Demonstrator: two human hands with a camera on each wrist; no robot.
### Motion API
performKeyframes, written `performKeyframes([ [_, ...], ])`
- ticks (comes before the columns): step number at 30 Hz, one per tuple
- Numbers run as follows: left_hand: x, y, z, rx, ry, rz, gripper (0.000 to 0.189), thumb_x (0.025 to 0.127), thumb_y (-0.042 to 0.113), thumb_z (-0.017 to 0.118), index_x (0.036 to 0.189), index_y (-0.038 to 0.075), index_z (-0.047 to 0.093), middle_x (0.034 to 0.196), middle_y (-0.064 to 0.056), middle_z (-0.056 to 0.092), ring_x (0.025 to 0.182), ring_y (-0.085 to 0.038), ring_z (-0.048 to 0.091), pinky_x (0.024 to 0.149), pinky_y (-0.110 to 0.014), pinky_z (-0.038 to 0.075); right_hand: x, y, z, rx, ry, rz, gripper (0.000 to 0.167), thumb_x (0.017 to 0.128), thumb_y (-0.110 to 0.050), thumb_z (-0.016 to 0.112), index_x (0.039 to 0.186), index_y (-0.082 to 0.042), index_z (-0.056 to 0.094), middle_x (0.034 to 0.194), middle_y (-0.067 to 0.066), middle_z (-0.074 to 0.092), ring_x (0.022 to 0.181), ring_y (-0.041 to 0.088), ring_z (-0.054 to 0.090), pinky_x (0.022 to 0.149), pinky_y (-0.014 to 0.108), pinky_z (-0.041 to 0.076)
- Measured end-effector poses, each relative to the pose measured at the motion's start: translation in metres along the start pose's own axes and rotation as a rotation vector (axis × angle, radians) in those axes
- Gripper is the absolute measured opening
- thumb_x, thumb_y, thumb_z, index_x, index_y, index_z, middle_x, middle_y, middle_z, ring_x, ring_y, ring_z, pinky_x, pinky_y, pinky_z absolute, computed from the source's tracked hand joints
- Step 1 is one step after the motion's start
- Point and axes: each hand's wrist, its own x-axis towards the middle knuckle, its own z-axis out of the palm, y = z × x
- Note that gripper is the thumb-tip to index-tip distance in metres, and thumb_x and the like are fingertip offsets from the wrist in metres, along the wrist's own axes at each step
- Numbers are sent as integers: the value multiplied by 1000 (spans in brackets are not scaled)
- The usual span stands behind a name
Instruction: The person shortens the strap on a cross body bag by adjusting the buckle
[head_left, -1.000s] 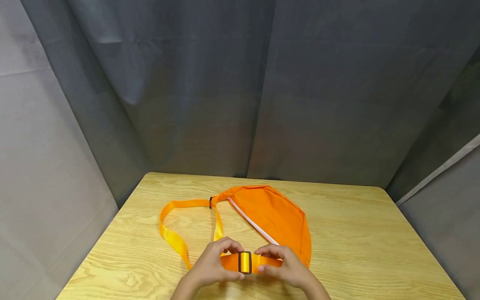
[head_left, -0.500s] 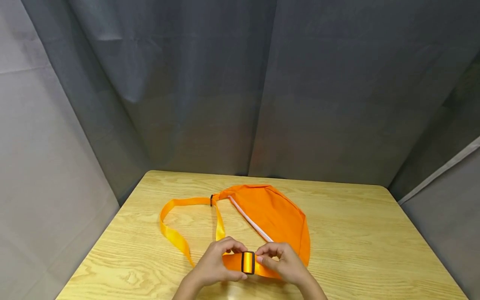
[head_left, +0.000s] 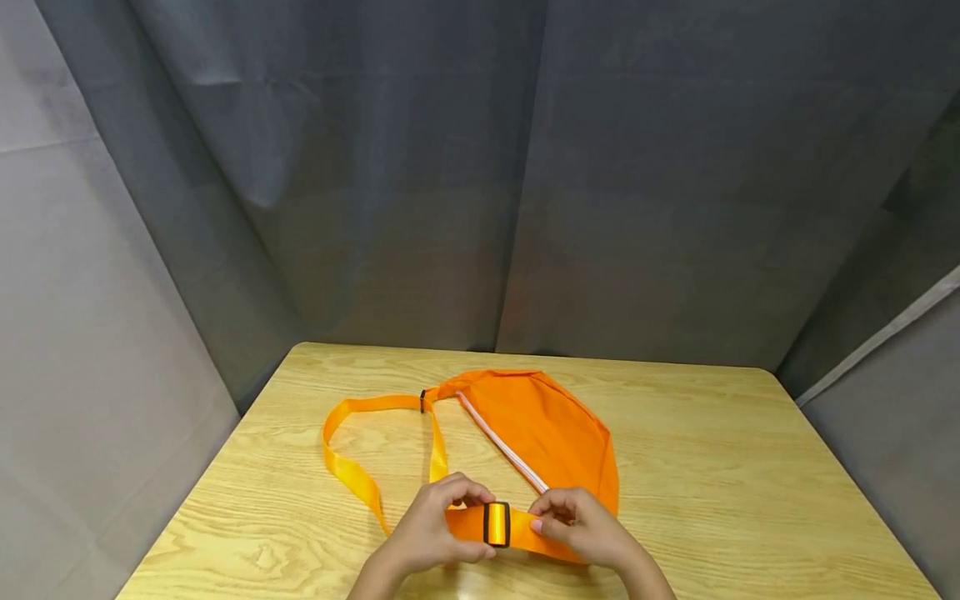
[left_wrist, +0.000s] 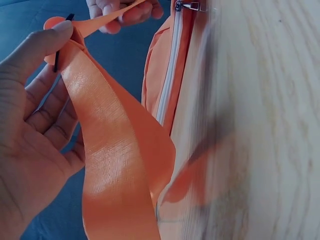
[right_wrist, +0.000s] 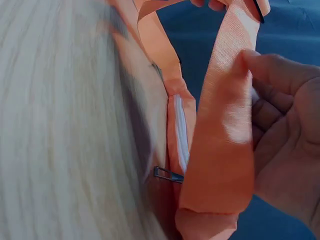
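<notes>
An orange bag [head_left: 558,433] with a white zipper [head_left: 502,442] lies on the wooden table. Its orange strap [head_left: 351,477] loops out to the left and comes back to a black slide buckle [head_left: 507,525] near the front edge. My left hand [head_left: 431,529] pinches this buckle between thumb and fingers, raised off the table. To the right of the buckle, my right hand [head_left: 592,529] pinches the strap by its edge. The left wrist view shows my left thumb [left_wrist: 61,31] on the buckle, and a wide strap band [left_wrist: 112,150] hanging from it.
A second black strap buckle [head_left: 422,401] lies by the bag's left corner. The wooden table [head_left: 720,483] extends to both sides. Dark grey curtains [head_left: 390,183] hang behind it, with lighter cloth [head_left: 97,333] at the left.
My right hand first came left up to the buckle, then slid back right along the strap. My left hand and the buckle shifted slightly right; the bag has stayed put.
</notes>
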Motion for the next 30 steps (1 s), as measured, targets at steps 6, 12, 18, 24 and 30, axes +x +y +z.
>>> performKeyframes([
  [6,1,0,-1,-4,-7,-24,49,59,14,88,101,19,64,93,10,61,84,-11,56,77,-37,45,3,2,5,15,25,-46,7,90,-8,61,89,-4,67,72,2,59,61,2,48,52,21,43],
  [12,2,-1,-1,-2,-9,2,47,61,20,87,102,22,64,93,13,60,84,-9,56,75,-34,47,10,-6,13,70,26,-28,8,89,-11,62,91,-4,67,77,2,62,66,5,51,56,21,44],
  [18,0,-2,0,-10,-10,-16,48,60,19,87,102,23,64,93,13,60,84,-9,56,76,-34,47,12,-7,16,104,21,23,9,90,-9,61,94,-3,67,82,5,64,68,8,53,59,22,44],
  [24,-1,-1,-1,-12,-14,-42,49,60,16,87,102,24,64,92,14,60,84,-9,56,77,-34,46,2,-4,9,97,31,62,15,90,-12,62,101,-1,65,83,4,62,73,10,55,63,23,47],
  [30,-2,-1,-4,-11,-5,-88,50,59,16,87,103,27,64,93,16,59,85,-11,56,79,-37,45,-8,1,-2,79,28,38,15,87,-12,66,98,0,65,80,3,63,71,9,57,62,24,48],
])
